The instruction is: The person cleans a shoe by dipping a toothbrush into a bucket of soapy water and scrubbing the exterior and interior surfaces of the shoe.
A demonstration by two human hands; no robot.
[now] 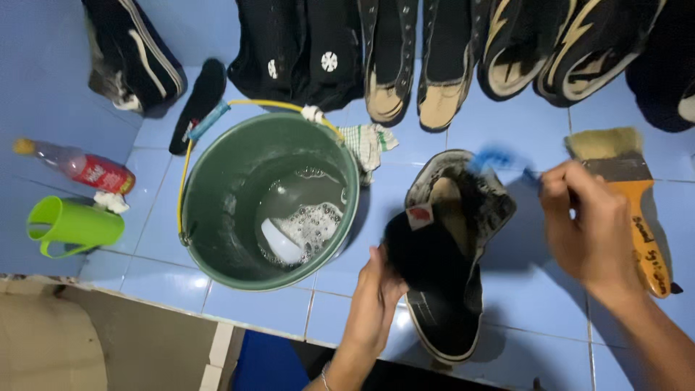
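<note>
The left hand [374, 293] grips a black high-top shoe [445, 253] by its side near the tongue, fingers curled against the dark fabric, holding it tilted with the opening facing up over the blue tiled floor [528, 289]. The right hand [588, 228] is closed around the handle of a small blue brush [498, 161], whose blurred bristle end hovers at the shoe's upper rim; the fingers are pressed together round the handle. Just beside the right hand, partly under it, lies a wide paintbrush [622, 181] with pale bristles, a metal band and an orange-yellow wooden handle. To the left of the shoe stands a green bucket [217, 210] with a yellow wire handle, holding a little soapy water with foam and a pale object sunk in it. A white and green checked cloth [369, 145] lies against the bucket's far rim, between it and the shoe. Along the top edge several more dark shoes [394, 65] stand in a row, some with tan soles showing, and a loose black insole [197, 101] lies near the bucket's handle. Further left a bottle [79, 168] with a red label lies on its side, and a green plastic jug [72, 226] lies just below it
</note>
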